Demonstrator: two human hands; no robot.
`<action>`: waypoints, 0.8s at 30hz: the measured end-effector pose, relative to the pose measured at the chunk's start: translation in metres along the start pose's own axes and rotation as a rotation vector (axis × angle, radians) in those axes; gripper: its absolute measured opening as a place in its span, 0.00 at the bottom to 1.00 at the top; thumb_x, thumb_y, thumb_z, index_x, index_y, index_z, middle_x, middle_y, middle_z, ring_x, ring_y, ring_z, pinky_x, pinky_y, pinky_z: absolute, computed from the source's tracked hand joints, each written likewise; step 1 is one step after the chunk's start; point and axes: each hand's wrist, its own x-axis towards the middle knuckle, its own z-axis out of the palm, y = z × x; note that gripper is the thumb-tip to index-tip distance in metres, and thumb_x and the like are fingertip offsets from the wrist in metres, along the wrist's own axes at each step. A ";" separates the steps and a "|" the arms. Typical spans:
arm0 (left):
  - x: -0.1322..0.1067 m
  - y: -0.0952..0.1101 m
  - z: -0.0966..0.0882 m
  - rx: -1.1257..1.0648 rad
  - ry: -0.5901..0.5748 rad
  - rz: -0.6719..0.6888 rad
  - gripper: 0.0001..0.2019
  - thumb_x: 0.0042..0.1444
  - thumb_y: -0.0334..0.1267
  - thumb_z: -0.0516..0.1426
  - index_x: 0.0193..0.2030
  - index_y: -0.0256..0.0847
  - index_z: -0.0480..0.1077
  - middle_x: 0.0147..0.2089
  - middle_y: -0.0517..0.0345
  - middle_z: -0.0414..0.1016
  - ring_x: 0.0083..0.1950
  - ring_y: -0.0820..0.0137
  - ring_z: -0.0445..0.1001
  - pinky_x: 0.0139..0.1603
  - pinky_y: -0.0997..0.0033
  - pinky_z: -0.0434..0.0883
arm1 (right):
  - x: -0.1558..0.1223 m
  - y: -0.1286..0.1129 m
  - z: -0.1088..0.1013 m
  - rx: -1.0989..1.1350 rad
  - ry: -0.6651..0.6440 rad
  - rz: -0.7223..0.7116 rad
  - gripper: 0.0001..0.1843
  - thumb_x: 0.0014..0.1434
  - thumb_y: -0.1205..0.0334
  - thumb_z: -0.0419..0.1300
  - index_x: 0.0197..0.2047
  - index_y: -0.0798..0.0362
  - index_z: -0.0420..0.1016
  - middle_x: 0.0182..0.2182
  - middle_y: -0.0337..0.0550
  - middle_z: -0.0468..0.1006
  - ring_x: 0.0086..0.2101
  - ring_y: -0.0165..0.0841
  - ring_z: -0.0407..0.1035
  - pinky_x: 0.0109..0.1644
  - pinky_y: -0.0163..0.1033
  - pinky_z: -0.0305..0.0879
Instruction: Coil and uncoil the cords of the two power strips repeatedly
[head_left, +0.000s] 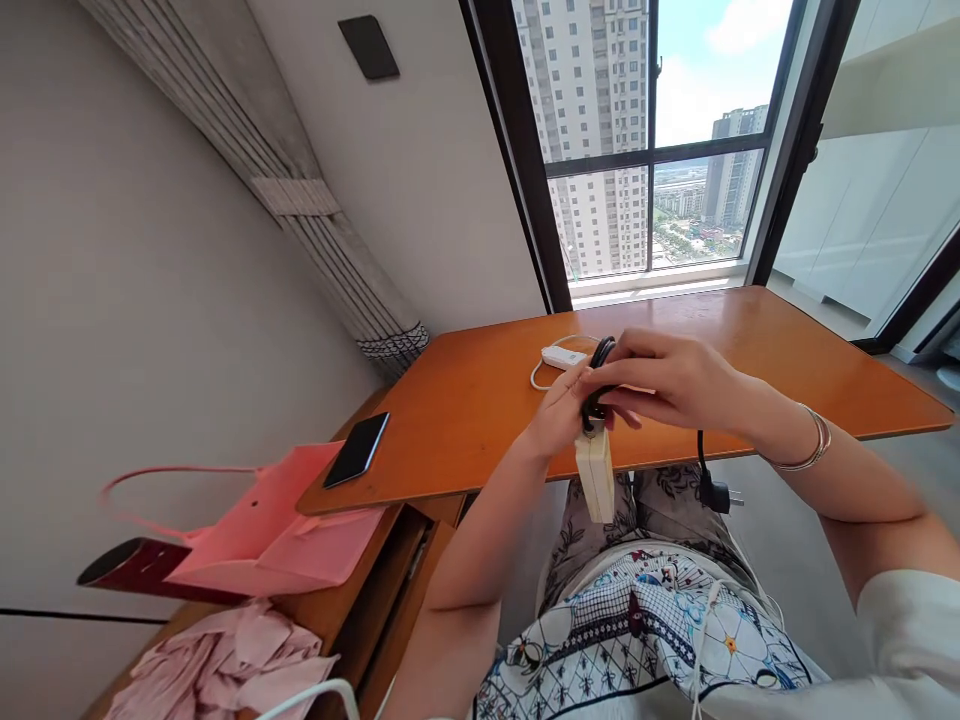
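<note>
Above the near edge of the table, my left hand [556, 412] is closed around a coiled black cable [602, 352]. My right hand [679, 375] bends over the same coil, its thumb and fingers pinching the cable. Below the coil hangs a cream-coloured block [596, 480], tilted slightly, which the black cable enters at its top. A black plug [714, 492] with metal prongs dangles on a length of cable under my right wrist. Part of the coil is hidden behind my fingers.
A white box-shaped device [564, 357] with a white cord lies beyond my hands on the orange-brown table [465, 400]. A dark phone [358, 450] rests at the left edge. Lower left are a pink bag [262, 525], a dark red cylinder [142, 572] and pink cloth [225, 665].
</note>
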 end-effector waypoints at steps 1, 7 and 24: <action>-0.001 -0.001 0.001 -0.014 -0.031 -0.046 0.23 0.55 0.61 0.61 0.32 0.39 0.69 0.22 0.56 0.76 0.17 0.73 0.66 0.19 0.74 0.62 | 0.003 0.003 -0.002 0.027 0.028 0.023 0.16 0.69 0.52 0.54 0.51 0.47 0.80 0.39 0.46 0.71 0.38 0.34 0.68 0.41 0.39 0.68; -0.001 0.002 0.010 -0.270 -0.080 -0.188 0.25 0.63 0.61 0.52 0.27 0.40 0.61 0.16 0.63 0.64 0.10 0.81 0.49 0.13 0.79 0.49 | 0.010 0.027 -0.004 0.129 0.113 0.227 0.19 0.62 0.47 0.64 0.49 0.48 0.82 0.41 0.46 0.74 0.36 0.33 0.68 0.40 0.40 0.67; 0.004 0.005 -0.002 -0.579 0.114 -0.243 0.25 0.69 0.56 0.47 0.26 0.42 0.54 0.16 0.73 0.42 0.11 0.82 0.38 0.12 0.81 0.45 | -0.013 0.042 0.038 1.142 0.039 0.570 0.18 0.63 0.51 0.63 0.49 0.55 0.69 0.25 0.30 0.65 0.25 0.25 0.66 0.36 0.38 0.72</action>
